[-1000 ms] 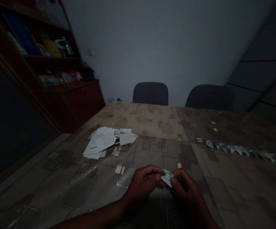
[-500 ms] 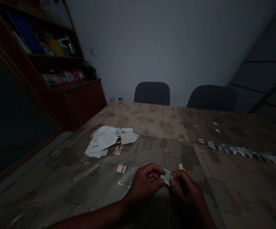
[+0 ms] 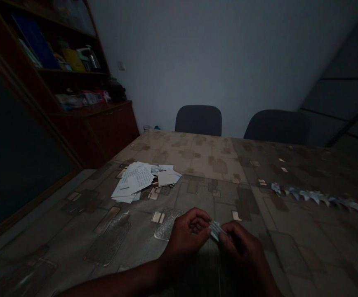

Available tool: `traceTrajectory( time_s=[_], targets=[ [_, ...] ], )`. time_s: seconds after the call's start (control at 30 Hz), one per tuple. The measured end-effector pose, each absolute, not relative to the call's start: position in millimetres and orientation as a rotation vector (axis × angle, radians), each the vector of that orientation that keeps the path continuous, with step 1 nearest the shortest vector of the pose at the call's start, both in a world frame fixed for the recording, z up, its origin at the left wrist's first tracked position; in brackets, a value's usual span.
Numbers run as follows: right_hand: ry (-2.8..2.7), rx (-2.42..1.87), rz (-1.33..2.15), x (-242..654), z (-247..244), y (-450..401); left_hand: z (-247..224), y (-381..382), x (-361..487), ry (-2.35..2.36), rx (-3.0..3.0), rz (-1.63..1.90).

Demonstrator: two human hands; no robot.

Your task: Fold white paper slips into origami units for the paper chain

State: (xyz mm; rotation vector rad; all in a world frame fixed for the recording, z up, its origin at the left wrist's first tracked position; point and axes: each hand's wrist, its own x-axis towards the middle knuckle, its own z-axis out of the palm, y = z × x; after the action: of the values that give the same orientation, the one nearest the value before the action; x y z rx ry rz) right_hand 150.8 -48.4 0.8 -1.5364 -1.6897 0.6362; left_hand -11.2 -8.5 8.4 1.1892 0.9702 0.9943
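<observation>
A small folded piece of paper [image 3: 215, 231] with print on it is held just above the table, between both hands. My left hand [image 3: 189, 232] pinches its left edge with thumb and fingers, the other fingers curled. My right hand [image 3: 241, 243] grips the right side of the paper between thumb and forefinger. Beyond the left hand lies a loose pile of printed paper sheets [image 3: 137, 181]. Far to the right, a row of folded paper pieces [image 3: 316, 197] stretches across the tablecloth.
The patterned tablecloth [image 3: 197, 198] covers the wide table. Two dark chairs [image 3: 198, 120] stand at its far side. At the left is a reddish wooden cabinet [image 3: 114, 128] with things on its shelves. The room is dim.
The folded paper has turned slightly between the fingers, and its shape looks a little narrower. Both hands stay nearly in place. The whole view has shifted slightly.
</observation>
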Motion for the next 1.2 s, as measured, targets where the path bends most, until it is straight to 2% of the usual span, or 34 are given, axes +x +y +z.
traceTrajectory(
  time_s=[0.5,1.0,1.2],
  targets=[
    [-1.371,-1.581,0.946,154.4,-0.3,-48.4,13.8,-15.1,-9.0,0.942,1.130,0.952],
    [-1.388,-1.548,1.007,153.2,-6.1,-46.4,9.1,-13.5,-8.7,0.809,1.030,0.965],
    [-1.510,-1.580,0.853,151.3,-2.7,-49.3,8.5,-14.8,-8.8,0.844,0.988,0.973]
  ],
)
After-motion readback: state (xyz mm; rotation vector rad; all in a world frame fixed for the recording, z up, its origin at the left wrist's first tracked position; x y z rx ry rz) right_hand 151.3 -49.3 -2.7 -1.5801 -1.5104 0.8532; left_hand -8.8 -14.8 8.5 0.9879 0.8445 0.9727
